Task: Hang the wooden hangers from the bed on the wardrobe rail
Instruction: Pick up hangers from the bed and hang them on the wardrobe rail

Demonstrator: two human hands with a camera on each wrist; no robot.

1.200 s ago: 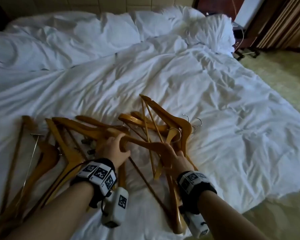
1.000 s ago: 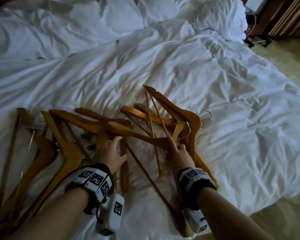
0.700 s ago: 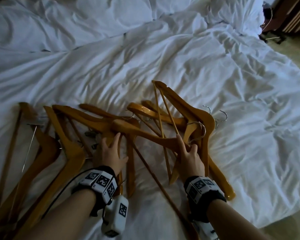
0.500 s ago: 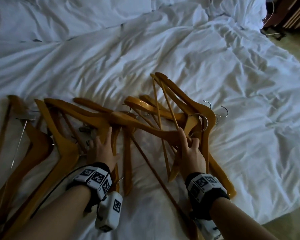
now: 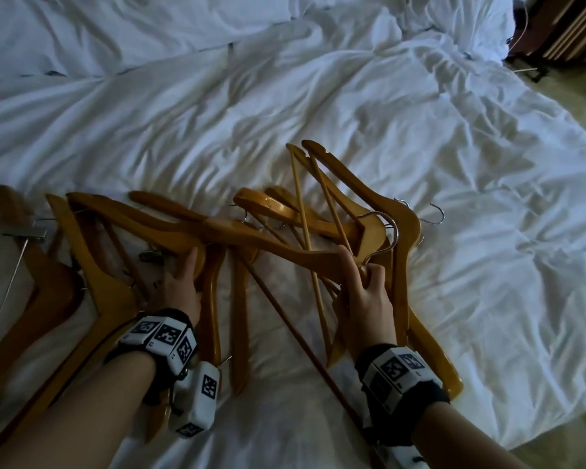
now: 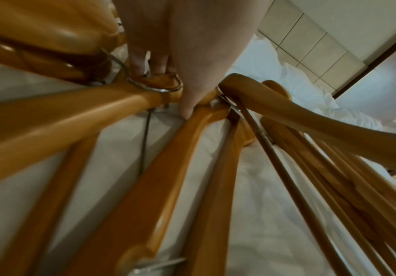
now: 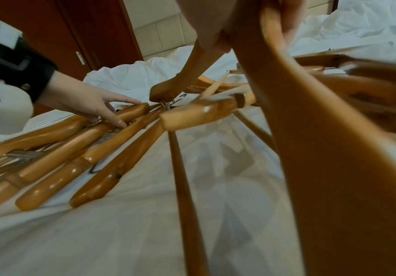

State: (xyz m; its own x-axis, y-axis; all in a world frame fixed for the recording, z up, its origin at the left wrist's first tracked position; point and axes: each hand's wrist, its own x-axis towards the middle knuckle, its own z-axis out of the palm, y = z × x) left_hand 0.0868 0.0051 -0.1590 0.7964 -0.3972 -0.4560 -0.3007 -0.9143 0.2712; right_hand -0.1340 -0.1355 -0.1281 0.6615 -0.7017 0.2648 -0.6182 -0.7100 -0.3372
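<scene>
A big bed with crumpled white sheets (image 5: 352, 96) fills most of the room. Soft white pillows (image 5: 82, 32) lie at the far end of the bed. Behind the bed is a wall of pale square tiles (image 6: 310, 33). Beside that wall stands a dark reddish-brown wooden door (image 7: 78, 33). The floor by the right side of the bed is a yellowish-green carpet (image 5: 575, 106). Past the far right corner of the bed stands dark brown wooden furniture (image 5: 562, 28). The light is dim and a bit blue.
</scene>
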